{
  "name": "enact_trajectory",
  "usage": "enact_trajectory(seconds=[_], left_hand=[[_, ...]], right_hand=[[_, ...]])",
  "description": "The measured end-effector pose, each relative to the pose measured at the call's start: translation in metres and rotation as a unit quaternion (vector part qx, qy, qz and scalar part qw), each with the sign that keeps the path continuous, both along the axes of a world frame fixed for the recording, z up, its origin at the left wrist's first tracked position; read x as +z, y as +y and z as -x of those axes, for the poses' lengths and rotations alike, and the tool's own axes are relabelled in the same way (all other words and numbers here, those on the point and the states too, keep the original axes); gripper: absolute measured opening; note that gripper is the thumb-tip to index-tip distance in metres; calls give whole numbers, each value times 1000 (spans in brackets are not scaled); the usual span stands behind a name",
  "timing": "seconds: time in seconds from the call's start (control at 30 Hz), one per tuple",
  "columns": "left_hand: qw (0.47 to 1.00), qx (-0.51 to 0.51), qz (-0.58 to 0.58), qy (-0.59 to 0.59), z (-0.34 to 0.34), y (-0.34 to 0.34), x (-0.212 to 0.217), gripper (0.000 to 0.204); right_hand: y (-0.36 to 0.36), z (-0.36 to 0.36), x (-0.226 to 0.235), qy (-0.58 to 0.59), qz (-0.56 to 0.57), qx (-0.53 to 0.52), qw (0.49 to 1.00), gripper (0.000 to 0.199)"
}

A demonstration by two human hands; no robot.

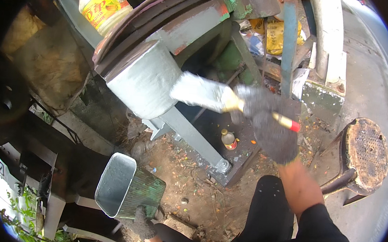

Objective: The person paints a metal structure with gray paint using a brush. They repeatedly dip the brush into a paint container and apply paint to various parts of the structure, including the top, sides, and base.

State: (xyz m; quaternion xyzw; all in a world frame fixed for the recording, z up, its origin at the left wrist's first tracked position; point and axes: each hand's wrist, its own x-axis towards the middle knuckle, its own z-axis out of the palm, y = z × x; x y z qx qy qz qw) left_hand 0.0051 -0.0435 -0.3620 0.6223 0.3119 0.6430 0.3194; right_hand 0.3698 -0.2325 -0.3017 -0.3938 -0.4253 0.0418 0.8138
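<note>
1. At 11 o'clock, a yellow-labelled plastic jug (103, 3) with a handle stands on a grey frame member, beside the machine's large dark wheel (133, 21).
2. At 7 o'clock, the left hand (142, 224), in a dark knit glove, is clamped on the lower edge of a rectangular metal can (126, 188). The can's top is cut open, its green outside is ribbed, and its inside is coated with silver-grey paint. It is held tilted, mouth facing up and to the left, above the dirt ground.
3. At centre, a cylindrical machine housing (144, 80) shows wet silver-grey paint over its face.
4. Just right of the housing, the wide bristle head of a paintbrush (205, 93) is loaded with the same paint and touches the housing's right edge.
5. At 3 o'clock from centre, the right hand (270, 123), also gloved, is closed around the brush handle; the handle's red tip protrudes past the glove.
6. Below the brush, a small bottle (229, 139) with a red label stands on the machine's base.
7. At 4 o'clock, a rusty round stool (365, 154) stands on the concrete.
</note>
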Motion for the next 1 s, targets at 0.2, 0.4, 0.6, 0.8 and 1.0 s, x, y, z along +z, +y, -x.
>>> enact_trajectory(seconds=[0.2,0.4,0.6,0.8,1.0], left_hand=[[997,72,28,0,33,2,-21,100],[989,146,23,-15,23,-46,6,100],[987,156,-12,23,-14,-86,34,78],[984,172,-11,50,-2,-101,29,74],[981,183,-5,58,-1,-97,29,76]], right_hand=[[55,-43,47,-34,-157,121,980,40],[20,-50,5,54,89,17,994,36],[90,-91,48,85,-221,345,908,32],[89,-80,-30,164,-129,375,903,34],[123,-105,4,140,-256,406,866,18]])
